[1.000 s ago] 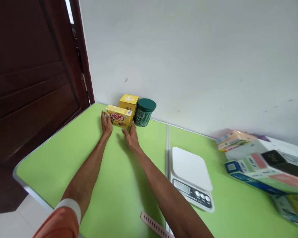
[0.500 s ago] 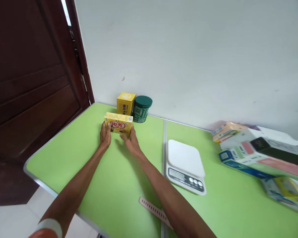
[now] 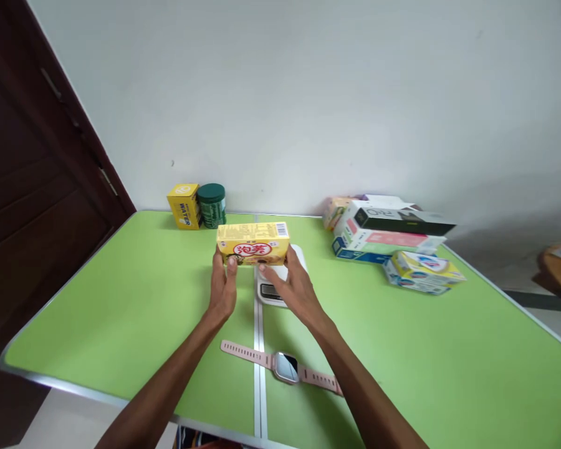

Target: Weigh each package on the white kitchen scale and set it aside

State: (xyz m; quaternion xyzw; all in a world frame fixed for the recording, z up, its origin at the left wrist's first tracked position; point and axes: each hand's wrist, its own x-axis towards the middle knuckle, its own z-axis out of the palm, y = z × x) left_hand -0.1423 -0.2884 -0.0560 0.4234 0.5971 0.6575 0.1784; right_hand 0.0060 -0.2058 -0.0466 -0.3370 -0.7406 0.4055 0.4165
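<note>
A yellow snack box with red characters on its front is held up between both my hands over the green table. My left hand grips its left end and my right hand grips its right end. The box hangs just in front of and above a white kitchen scale, which is mostly hidden behind it and my right hand.
A small yellow box and a green-lidded tub stand by the wall at the back left. A pile of flat cartons lies at the back right. A pink smartwatch lies near the front edge. A dark door is at left.
Both hands have lifted the yellow snack box from the table's back left and carried it right, over the scale. The view has swung right, showing the watch and more cartons.
</note>
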